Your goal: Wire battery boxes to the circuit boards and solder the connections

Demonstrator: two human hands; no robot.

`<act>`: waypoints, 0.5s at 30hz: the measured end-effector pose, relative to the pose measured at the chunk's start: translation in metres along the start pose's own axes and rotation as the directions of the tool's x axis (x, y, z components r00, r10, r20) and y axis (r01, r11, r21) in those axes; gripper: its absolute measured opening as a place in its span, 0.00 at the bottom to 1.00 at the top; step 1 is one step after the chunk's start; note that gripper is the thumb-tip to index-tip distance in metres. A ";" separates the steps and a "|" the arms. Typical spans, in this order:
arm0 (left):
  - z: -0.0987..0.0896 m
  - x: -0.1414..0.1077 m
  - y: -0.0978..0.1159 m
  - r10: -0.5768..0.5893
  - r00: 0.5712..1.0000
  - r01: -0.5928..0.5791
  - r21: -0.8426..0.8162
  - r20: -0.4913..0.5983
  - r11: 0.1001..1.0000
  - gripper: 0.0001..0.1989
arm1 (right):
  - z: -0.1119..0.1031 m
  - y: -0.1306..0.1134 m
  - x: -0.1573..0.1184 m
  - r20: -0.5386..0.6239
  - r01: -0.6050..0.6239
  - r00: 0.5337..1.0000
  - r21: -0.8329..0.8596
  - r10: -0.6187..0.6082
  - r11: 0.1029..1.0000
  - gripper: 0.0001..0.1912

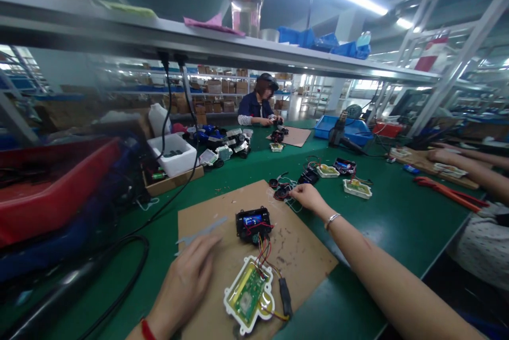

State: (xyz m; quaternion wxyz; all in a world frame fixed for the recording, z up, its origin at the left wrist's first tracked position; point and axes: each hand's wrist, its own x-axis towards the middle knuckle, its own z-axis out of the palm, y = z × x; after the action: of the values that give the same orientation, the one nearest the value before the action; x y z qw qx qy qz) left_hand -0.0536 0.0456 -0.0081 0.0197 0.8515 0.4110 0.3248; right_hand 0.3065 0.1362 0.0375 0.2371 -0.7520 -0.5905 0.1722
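My left hand (193,266) lies on the brown cardboard sheet (222,199), fingers stretched out and holding nothing, beside a flat grey tool (204,230). My right hand (309,198) reaches to the sheet's far corner, fingertips pinched on the edge of a small round black speaker (281,192) with thin wires. A second round black speaker (273,183) is just behind it. Between my hands sits a black housing (253,223) with a blue cell inside. Red, yellow and black wires join it to a green circuit board (249,297) in a white-rimmed tray, with a black sleeved lead (285,297) alongside.
More white-rimmed boards (357,188) and a black housing (345,166) lie to the right. Left are a red bin (59,186), a white box (173,155) and a black cable (135,271). A co-worker (258,101) sits opposite; another person's arms (457,162) are at right. A shelf (222,43) spans overhead.
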 end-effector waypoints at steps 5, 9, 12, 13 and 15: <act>0.000 0.002 0.003 -0.009 1.000 0.008 -0.077 -0.024 0.997 0.14 | -0.033 -0.020 -0.001 -0.093 0.098 0.992 0.147 -0.085 0.984 0.15; -0.004 0.005 0.007 -0.024 0.998 0.015 -0.137 -0.066 0.990 0.14 | -0.063 -0.040 -0.007 -0.165 0.163 0.978 0.222 -0.128 0.961 0.17; -0.019 0.017 0.021 -0.092 0.987 0.058 -0.248 -0.129 0.967 0.12 | -0.080 -0.056 -0.023 -0.184 0.214 0.968 0.247 -0.171 0.945 0.17; -0.026 0.024 0.030 -0.136 0.981 0.088 -0.307 -0.138 0.948 0.11 | -0.084 -0.061 -0.031 -0.175 0.234 0.965 0.250 -0.194 0.940 0.16; -0.041 0.043 0.054 -0.224 0.968 0.153 -0.448 -0.110 0.881 0.10 | -0.088 -0.074 -0.053 -0.135 0.277 0.959 0.247 -0.250 0.929 0.15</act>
State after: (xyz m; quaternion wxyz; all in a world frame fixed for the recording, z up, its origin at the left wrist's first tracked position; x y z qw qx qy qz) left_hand -0.0209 0.0308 0.0634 0.2085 0.7528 0.4090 0.4717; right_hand 0.2813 0.0858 0.1505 0.3854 -0.6355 -0.6450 0.1776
